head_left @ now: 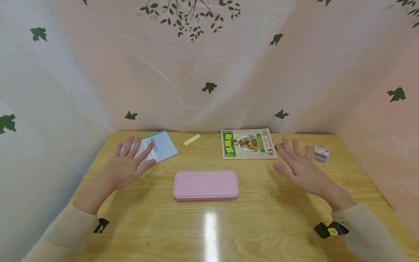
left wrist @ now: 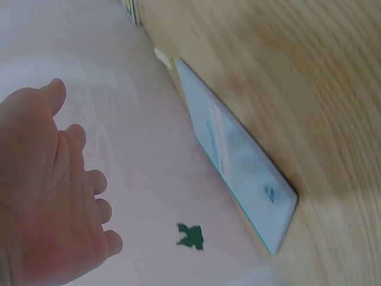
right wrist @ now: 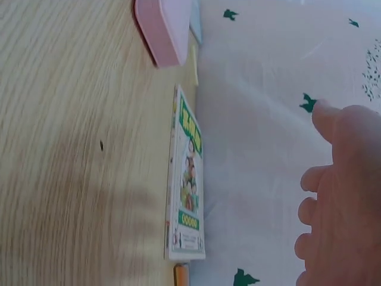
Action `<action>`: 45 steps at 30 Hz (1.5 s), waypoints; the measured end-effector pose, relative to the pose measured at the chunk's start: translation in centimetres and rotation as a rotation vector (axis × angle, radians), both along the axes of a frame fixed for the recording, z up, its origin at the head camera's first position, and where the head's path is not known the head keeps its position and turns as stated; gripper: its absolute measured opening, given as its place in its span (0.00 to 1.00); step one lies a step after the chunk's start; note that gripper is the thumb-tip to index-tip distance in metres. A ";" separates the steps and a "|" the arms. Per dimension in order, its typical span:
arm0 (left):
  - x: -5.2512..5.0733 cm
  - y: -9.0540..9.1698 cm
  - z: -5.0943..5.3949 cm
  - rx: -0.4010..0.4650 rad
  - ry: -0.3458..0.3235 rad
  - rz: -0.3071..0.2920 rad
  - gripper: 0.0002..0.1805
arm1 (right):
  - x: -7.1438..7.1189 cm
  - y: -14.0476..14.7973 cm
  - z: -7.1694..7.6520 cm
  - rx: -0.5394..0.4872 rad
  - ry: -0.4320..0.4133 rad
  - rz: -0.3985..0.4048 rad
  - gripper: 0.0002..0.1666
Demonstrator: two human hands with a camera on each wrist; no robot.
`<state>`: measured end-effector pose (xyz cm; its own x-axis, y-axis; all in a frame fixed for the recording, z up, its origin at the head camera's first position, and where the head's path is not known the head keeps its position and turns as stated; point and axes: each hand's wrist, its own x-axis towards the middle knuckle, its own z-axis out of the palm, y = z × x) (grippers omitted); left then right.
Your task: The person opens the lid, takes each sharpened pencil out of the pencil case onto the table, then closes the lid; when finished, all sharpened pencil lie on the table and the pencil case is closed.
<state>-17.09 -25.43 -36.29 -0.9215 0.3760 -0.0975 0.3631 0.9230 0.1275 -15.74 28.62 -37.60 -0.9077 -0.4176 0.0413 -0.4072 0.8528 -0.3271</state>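
Observation:
Both hands hover over a wooden table with fingers spread, holding nothing. My left hand (head_left: 126,165) is above and in front of a light blue notebook (head_left: 165,147), partly covering it in the head view; the notebook (left wrist: 238,161) shows whole in the left wrist view. My right hand (head_left: 302,171) is near a green-and-cream illustrated book (head_left: 248,143) and a small clear box with a red-and-white label (head_left: 322,153). Between the hands lies a closed pink case (head_left: 206,185). An orange-ended item (right wrist: 181,274) shows beside the book (right wrist: 187,185) in the right wrist view, mostly out of frame.
A pale yellow strip (head_left: 192,139) lies near the table's back edge, between notebook and book. A light curtain (head_left: 183,72) with leaf and bird prints hangs behind the table (head_left: 157,225) and along both sides. A small dark speck marks the tabletop at right.

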 end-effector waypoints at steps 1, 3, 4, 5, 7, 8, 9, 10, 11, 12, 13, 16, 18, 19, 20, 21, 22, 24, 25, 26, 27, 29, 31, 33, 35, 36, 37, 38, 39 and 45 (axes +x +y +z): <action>0.2 0.5 -0.2 0.001 0.012 -0.015 0.41 | 0.1 -0.3 -0.1 -0.019 0.000 0.012 0.44; 0.5 1.3 -0.5 -0.001 0.035 -0.049 0.40 | 0.4 -1.0 -0.3 -0.041 0.001 0.040 0.46; 0.7 1.8 -0.7 0.000 0.044 -0.064 0.40 | 0.5 -1.3 -0.4 -0.050 0.003 0.055 0.48; 0.8 2.2 -1.0 -0.003 0.050 -0.077 0.40 | 0.6 -1.7 -0.5 -0.058 0.002 0.068 0.50; 1.1 3.1 -1.4 0.007 0.064 -0.104 0.39 | 0.7 -2.4 -0.9 -0.077 -0.001 0.101 0.55; 1.2 3.5 -1.7 0.017 0.063 -0.116 0.39 | 0.7 -2.7 -1.1 -0.086 -0.005 0.118 0.58; 1.3 4.0 -1.9 0.025 0.058 -0.126 0.39 | 0.6 -3.1 -1.4 -0.102 -0.017 0.132 0.62; 1.3 4.4 -2.2 0.034 0.055 -0.136 0.40 | 0.5 -3.4 -1.6 -0.126 -0.032 0.147 0.65; 1.4 4.8 -2.5 0.049 0.049 -0.145 0.40 | 0.4 -3.8 -1.9 -0.158 -0.058 0.161 0.67; 1.4 5.2 -2.7 0.069 0.040 -0.155 0.40 | 0.3 -4.1 -2.3 -0.190 -0.081 0.175 0.69; 1.5 5.5 -3.0 0.080 0.028 -0.164 0.41 | 0.1 -4.4 -2.7 -0.223 -0.111 0.186 0.70; 1.6 6.5 -4.1 0.104 -0.007 -0.197 0.44 | -0.3 -5.4 -3.7 -0.317 -0.187 0.204 0.72; 1.7 7.0 -4.9 0.100 -0.018 -0.228 0.46 | -0.4 -6.1 -4.5 -0.339 -0.212 0.214 0.73; 1.7 7.1 -5.2 0.092 -0.022 -0.241 0.47 | -0.4 -6.5 -4.8 -0.346 -0.222 0.219 0.74; 1.7 7.3 -5.7 0.089 -0.024 -0.254 0.47 | -0.5 -6.9 -5.0 -0.347 -0.225 0.228 0.74; 1.8 7.4 -6.0 0.088 -0.028 -0.266 0.47 | -0.5 -7.4 -5.3 -0.344 -0.229 0.236 0.75; 1.8 7.5 -6.3 0.087 -0.031 -0.277 0.48 | -0.5 -7.8 -5.4 -0.340 -0.234 0.243 0.75; 1.8 7.6 -6.8 0.096 -0.048 -0.283 0.48 | -0.6 -8.7 -5.8 -0.331 -0.240 0.259 0.76; 1.8 7.7 -7.0 0.104 -0.060 -0.281 0.48 | -0.6 -9.2 -5.8 -0.329 -0.247 0.266 0.76; 1.8 7.7 -7.2 0.110 -0.071 -0.279 0.48 | -0.7 -9.6 -6.0 -0.322 -0.254 0.269 0.75; 1.8 7.7 -7.2 0.112 -0.082 -0.277 0.49 | -0.7 -10.0 -6.0 -0.315 -0.263 0.270 0.75; 1.8 7.8 -7.3 0.109 -0.093 -0.272 0.49 | -0.9 -10.9 -6.1 -0.311 -0.281 0.277 0.74; 1.7 7.8 -7.2 0.106 -0.102 -0.268 0.50 | -1.1 -11.7 -6.1 -0.297 -0.294 0.282 0.72; 1.5 7.9 -7.1 0.097 -0.105 -0.270 0.51 | -1.3 -12.2 -6.1 -0.278 -0.294 0.286 0.71; 1.4 7.9 -7.0 0.098 -0.106 -0.274 0.51 | -1.5 -12.6 -6.0 -0.259 -0.285 0.290 0.70; 1.3 7.9 -7.0 0.101 -0.105 -0.276 0.52 | -1.5 -12.8 -6.0 -0.247 -0.276 0.289 0.70; 1.2 7.9 -7.0 0.103 -0.104 -0.277 0.52 | -1.5 -12.9 -6.0 -0.240 -0.269 0.289 0.70; 1.1 7.9 -6.9 0.106 -0.105 -0.276 0.52 | -1.6 -13.0 -5.9 -0.237 -0.261 0.290 0.70; 1.1 8.0 -6.9 0.114 -0.108 -0.275 0.52 | -1.6 -13.0 -5.9 -0.233 -0.255 0.291 0.70; 1.0 8.2 -7.1 0.155 -0.166 -0.259 0.53 | -1.6 -13.1 -6.1 -0.210 -0.235 0.286 0.63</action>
